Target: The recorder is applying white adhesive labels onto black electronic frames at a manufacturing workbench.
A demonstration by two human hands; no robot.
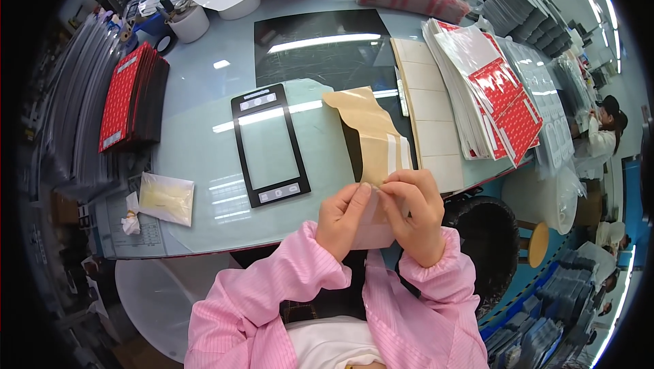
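Both hands are at the near edge of a tan peel-off sheet (371, 120) with white strips along its right side and a wavy, lifted far end. Something black shows beneath its left edge. With thumb and fingertips pressed together, my left hand (343, 216) pinches the sheet. Beside it my right hand (417, 213) pinches the same edge, the fingertips of both hands nearly touching. A paler piece (373, 226) hangs below, partly hidden by the hands. To the left, a black-framed panel (297, 144) with a see-through middle lies flat on the glass-topped table (197, 130).
Red-printed sheets (501, 89) are stacked at the right, beside a cream strip board (432, 106). A dark sheet (320, 42) lies farther back. At left stand red-faced packs (126, 100) and a yellowish packet (167, 198). A black-lined bin (484, 239) is near the right edge.
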